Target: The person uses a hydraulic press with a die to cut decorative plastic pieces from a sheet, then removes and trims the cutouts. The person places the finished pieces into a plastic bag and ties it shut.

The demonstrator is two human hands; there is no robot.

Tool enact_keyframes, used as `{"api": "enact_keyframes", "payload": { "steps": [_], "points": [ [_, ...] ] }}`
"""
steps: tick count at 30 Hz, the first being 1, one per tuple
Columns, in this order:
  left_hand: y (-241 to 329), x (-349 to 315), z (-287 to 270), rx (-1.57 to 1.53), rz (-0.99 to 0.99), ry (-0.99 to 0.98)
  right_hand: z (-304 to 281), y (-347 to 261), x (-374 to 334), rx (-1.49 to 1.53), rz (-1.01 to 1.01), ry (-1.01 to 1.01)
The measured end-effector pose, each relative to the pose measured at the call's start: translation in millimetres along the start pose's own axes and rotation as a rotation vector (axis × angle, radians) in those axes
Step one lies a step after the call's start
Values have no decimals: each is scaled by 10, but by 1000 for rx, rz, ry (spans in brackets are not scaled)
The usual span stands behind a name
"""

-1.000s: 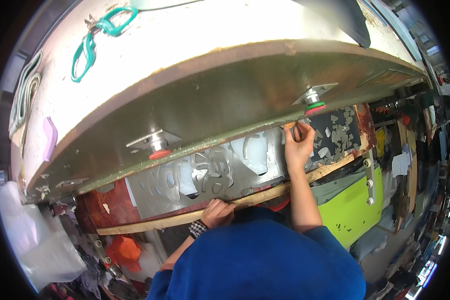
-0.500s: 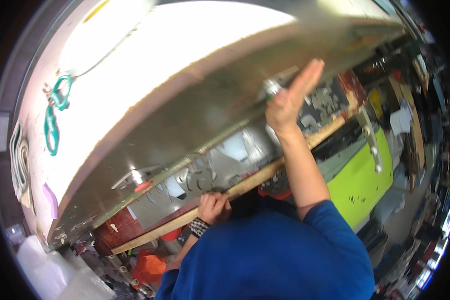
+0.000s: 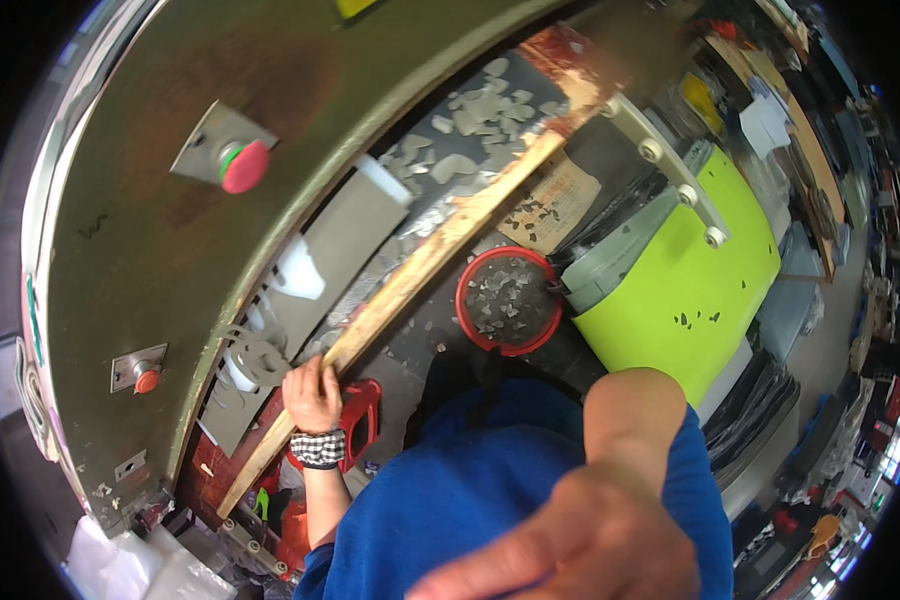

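My left hand (image 3: 313,396), with a checked band at the wrist, is closed over the wooden rail (image 3: 402,282) along the machine's near side. Its fingertips reach toward a grey sheet with cut-out shapes (image 3: 255,357) lying behind the rail. Close to the camera and blurred, my right hand (image 3: 580,545) hangs before my blue shirt with fingers stretched out and nothing visible in it. Behind the rail lie a plain grey sheet (image 3: 355,232) and many loose grey offcuts (image 3: 482,112).
On the green machine front are a large red push button (image 3: 245,167) and a smaller orange-red one (image 3: 147,381). A red-rimmed bucket of scraps (image 3: 510,300) stands on the floor beside a red stool (image 3: 362,425). Lime-green sheet material (image 3: 685,290) lies to the right, below a metal bracket (image 3: 670,170).
My right hand has come from the machine front back toward my body and the camera. The view has shifted, showing more of the machine front and the bucket. My left hand stays at the rail.
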State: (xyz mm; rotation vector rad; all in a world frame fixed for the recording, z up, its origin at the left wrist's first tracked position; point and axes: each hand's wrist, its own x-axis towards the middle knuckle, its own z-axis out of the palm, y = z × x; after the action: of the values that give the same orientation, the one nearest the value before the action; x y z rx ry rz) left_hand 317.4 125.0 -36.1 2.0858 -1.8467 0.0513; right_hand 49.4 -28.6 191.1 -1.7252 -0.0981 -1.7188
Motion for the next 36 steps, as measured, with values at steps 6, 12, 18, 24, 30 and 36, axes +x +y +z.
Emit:
{"api": "enact_keyframes", "payload": {
  "steps": [6, 12, 18, 24, 30, 36],
  "points": [
    [691, 447, 59, -2, 16, 267, -1737, -775, -504, -531, 555, -560],
    [1940, 1701, 92, -169, 474, 228, -3916, -278, -3475, -1603, 1029, 909],
    [3445, 3479, 496, -160, 1048, 157, -4871, 18, -4789, -1701, 1891, 468],
    [5195, 5561, 1549, 133, 1283, 348, -4819, 216, -4702, -1721, 2178, 473],
    [6251, 7121, 1904, 516, 987, 472, -4846, 210, -4777, -1772, 2052, 588],
    [6491, 7559, 1986, 757, 918, 408, -4810, 273, -4909, -1958, 1834, 595]
  ]
}}
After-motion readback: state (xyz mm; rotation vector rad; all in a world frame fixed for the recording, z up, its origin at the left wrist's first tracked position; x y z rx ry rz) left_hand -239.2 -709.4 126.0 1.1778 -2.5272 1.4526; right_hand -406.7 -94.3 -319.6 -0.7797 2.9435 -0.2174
